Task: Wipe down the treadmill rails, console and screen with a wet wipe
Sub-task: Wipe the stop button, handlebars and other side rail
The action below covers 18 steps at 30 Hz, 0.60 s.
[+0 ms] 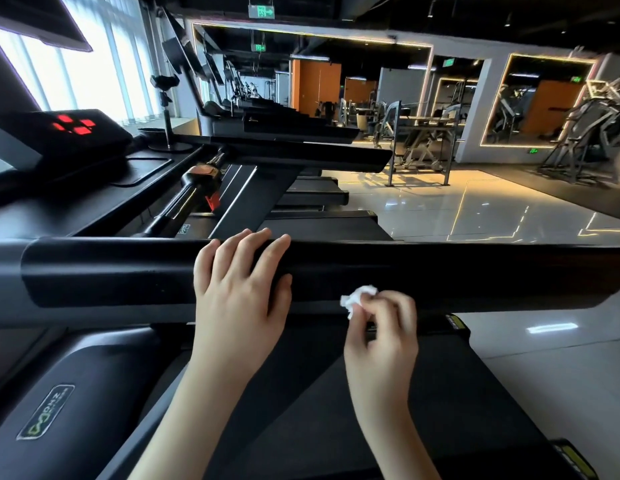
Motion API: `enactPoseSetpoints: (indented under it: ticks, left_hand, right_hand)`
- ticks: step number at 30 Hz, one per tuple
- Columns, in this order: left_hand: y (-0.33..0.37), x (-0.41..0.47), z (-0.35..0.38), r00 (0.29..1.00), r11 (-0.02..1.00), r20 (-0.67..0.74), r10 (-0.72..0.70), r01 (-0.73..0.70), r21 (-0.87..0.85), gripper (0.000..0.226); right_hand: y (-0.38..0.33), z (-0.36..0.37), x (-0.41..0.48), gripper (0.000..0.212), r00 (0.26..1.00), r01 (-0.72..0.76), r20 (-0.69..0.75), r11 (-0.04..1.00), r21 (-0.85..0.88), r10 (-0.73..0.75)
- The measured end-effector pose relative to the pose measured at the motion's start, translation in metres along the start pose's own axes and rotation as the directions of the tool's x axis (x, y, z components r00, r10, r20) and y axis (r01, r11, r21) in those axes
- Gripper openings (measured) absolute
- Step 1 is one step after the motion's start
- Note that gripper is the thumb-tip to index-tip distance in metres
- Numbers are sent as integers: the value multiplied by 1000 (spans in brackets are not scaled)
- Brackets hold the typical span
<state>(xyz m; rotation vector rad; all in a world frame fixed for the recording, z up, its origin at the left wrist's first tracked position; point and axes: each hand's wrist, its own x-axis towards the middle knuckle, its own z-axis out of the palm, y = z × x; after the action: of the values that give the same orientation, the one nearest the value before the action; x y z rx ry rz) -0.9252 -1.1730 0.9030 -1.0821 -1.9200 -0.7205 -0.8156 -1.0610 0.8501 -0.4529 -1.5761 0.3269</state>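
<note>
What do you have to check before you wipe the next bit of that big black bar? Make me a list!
1. Crumpled white wet wipe held firmly: ok, the right hand pinches it in its fingers.
2. Wipe against the black padded treadmill rail: ok, it looks pressed on the near face.
3. Left hand steadying: ok, it rests over the rail's top.
4. Rail to the right free of things: ok.
5. Wipe wet enough: cannot tell.
6. Black console with red lights already wiped: cannot tell.
</note>
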Motion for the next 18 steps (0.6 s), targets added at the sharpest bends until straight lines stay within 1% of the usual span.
enactPoseSetpoints:
  ticks: [3,5,8,9,12,13,14,16,18]
  left_hand:
    - [0,0,0,1000,1000,-6,4,-4,3,42]
    - [-1,0,0,1000,1000,-5,9,-9,5,42]
    - [-1,0,-1,1000,1000,-3,10,-10,3,42]
    - [-1,0,-1,1000,1000,-4,10,-10,0,42]
    - [-1,0,-2,1000,1000,4,11,-11,-9,42]
    - [-1,1,-2,1000,1000,12,10,-10,-13,42]
    - [-1,2,-3,1000,1000,24,7,-7,-18,43]
    - [-3,2,-4,999,999,40,4,-3,-38,43]
    - [-4,2,-6,999,997,42,-2,5,-81,43]
  right_hand:
    - [-13,8,1,13,995,82,47,996,27,-84]
    - [-11,10,18,13,993,116,13,993,7,-116]
    - [-7,11,39,18,994,92,-47,992,-81,-96]
    - [-9,12,40,20,994,98,-34,991,-90,-102]
    - [-17,12,37,23,982,185,61,978,-98,-180]
    - [-17,11,43,23,980,189,80,975,-118,-180]
    - [-16,13,52,22,984,164,88,975,-149,-152]
    - [-20,21,72,24,991,67,130,978,-199,-41]
    - [-28,31,82,28,967,21,252,985,-172,23]
